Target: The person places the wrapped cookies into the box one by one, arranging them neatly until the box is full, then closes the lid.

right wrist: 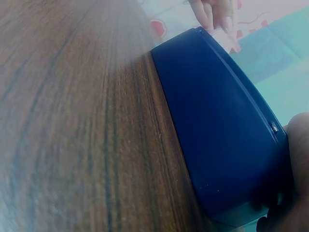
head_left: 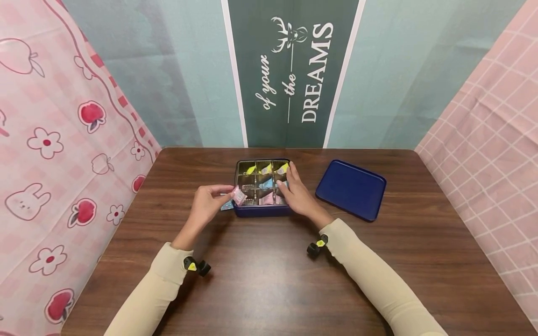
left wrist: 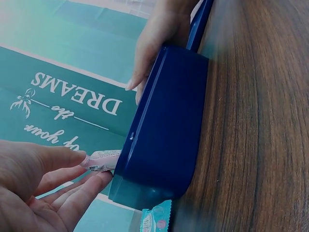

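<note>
Thumb and fingertips of my left hand (head_left: 206,201) pinch a small pink wrapped candy (head_left: 239,196) at the left rim of a dark blue box (head_left: 262,211). The left wrist view shows this candy (left wrist: 102,160) close against the rim. Inside the box, a divided tray holds yellow candies (head_left: 265,168) in the back row, blue ones (head_left: 265,183) in the middle and pink ones (head_left: 266,199) in front. Two compartments on the left show bare ridged bottoms. My right hand (head_left: 300,195) rests along the box's right side, fingers straight, thumb over the tray.
On the wooden table (head_left: 260,280), a dark blue lid (head_left: 352,190) lies right of the box. A blue wrapped candy (head_left: 227,205) lies on the table by the box's left side, partly hidden in the head view. Cloth hangs behind and at both sides.
</note>
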`<state>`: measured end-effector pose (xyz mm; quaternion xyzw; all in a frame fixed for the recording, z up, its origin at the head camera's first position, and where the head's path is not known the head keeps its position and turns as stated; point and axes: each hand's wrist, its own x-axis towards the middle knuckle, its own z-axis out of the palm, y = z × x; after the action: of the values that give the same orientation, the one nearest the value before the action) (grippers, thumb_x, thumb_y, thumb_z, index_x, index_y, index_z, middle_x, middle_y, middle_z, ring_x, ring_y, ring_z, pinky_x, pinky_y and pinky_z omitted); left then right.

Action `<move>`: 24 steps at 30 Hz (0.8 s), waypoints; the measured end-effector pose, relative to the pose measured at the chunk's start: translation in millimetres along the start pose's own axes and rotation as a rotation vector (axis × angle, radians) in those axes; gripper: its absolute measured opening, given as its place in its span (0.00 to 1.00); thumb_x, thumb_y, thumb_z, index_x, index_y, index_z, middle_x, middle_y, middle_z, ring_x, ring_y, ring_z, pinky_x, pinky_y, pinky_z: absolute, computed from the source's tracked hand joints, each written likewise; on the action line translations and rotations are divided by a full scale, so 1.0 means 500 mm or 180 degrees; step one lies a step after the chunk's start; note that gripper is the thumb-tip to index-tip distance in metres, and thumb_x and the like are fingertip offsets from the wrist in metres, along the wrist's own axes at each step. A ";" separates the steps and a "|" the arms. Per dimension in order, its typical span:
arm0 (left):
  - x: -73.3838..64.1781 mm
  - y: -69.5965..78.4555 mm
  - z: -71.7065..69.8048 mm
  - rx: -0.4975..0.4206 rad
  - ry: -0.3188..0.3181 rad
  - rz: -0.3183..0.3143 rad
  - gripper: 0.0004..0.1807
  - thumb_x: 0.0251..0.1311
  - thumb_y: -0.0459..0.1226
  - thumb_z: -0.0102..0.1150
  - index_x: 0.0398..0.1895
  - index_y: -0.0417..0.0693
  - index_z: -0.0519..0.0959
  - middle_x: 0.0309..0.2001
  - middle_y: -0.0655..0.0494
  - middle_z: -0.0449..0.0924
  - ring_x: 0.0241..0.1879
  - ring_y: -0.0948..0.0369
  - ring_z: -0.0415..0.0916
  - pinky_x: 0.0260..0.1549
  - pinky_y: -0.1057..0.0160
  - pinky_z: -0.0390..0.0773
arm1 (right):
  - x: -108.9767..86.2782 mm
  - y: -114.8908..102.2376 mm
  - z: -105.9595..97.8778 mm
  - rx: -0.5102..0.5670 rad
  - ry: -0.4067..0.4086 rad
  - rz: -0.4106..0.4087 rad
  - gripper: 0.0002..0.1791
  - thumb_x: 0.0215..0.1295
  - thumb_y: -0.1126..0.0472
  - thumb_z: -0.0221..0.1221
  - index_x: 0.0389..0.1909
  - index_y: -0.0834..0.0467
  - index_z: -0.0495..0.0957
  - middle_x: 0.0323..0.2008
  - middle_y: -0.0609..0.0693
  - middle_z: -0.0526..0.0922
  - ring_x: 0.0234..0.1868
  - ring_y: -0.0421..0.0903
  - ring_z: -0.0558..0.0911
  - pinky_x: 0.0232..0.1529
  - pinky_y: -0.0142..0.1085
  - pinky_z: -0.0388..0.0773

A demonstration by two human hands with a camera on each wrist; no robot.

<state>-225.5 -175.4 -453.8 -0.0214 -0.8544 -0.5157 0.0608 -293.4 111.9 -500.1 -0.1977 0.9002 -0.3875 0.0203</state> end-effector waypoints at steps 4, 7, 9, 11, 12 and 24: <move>0.000 0.001 0.000 0.0027 0.0006 -0.0012 0.13 0.61 0.37 0.72 0.46 0.39 0.88 0.46 0.44 0.88 0.42 0.51 0.87 0.38 0.61 0.85 | -0.001 0.000 -0.001 -0.0005 -0.0008 -0.0002 0.46 0.79 0.35 0.38 0.80 0.66 0.39 0.81 0.48 0.26 0.80 0.53 0.45 0.76 0.51 0.50; 0.000 0.000 0.001 0.0030 -0.0006 -0.0014 0.13 0.61 0.37 0.72 0.46 0.40 0.88 0.47 0.44 0.88 0.42 0.51 0.87 0.39 0.57 0.85 | -0.001 -0.001 -0.002 -0.0021 -0.0016 0.0014 0.46 0.79 0.35 0.39 0.80 0.65 0.39 0.81 0.47 0.26 0.80 0.53 0.45 0.76 0.51 0.50; -0.001 0.000 0.001 0.0025 -0.0014 -0.0022 0.13 0.62 0.38 0.72 0.46 0.40 0.88 0.47 0.43 0.87 0.43 0.51 0.87 0.40 0.56 0.85 | -0.001 -0.001 -0.002 -0.0024 -0.0024 0.0021 0.46 0.79 0.35 0.38 0.80 0.66 0.39 0.81 0.47 0.26 0.80 0.53 0.45 0.76 0.51 0.49; -0.002 -0.001 0.001 0.0012 -0.0024 -0.0035 0.14 0.62 0.39 0.72 0.47 0.40 0.88 0.48 0.43 0.87 0.43 0.51 0.87 0.40 0.56 0.85 | 0.000 -0.001 -0.002 -0.0028 -0.0032 0.0017 0.46 0.79 0.35 0.38 0.80 0.66 0.39 0.81 0.47 0.25 0.80 0.54 0.45 0.76 0.52 0.49; -0.002 -0.002 0.001 0.0008 -0.0025 -0.0040 0.14 0.62 0.39 0.72 0.47 0.40 0.88 0.48 0.43 0.87 0.44 0.51 0.87 0.41 0.56 0.85 | 0.000 0.000 -0.002 -0.0032 -0.0036 0.0012 0.47 0.79 0.35 0.38 0.80 0.66 0.39 0.81 0.47 0.25 0.80 0.54 0.45 0.76 0.52 0.49; -0.002 -0.010 -0.004 -0.0010 0.0004 -0.0036 0.12 0.62 0.36 0.70 0.46 0.39 0.88 0.47 0.43 0.87 0.44 0.51 0.87 0.35 0.70 0.81 | 0.002 0.003 -0.001 -0.0045 -0.0036 -0.0005 0.47 0.79 0.35 0.38 0.80 0.66 0.39 0.81 0.49 0.26 0.81 0.53 0.43 0.77 0.51 0.49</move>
<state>-224.6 -179.4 -457.4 -0.0163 -0.8536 -0.5174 0.0583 -294.8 112.9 -500.7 -0.2007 0.9026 -0.3800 0.0237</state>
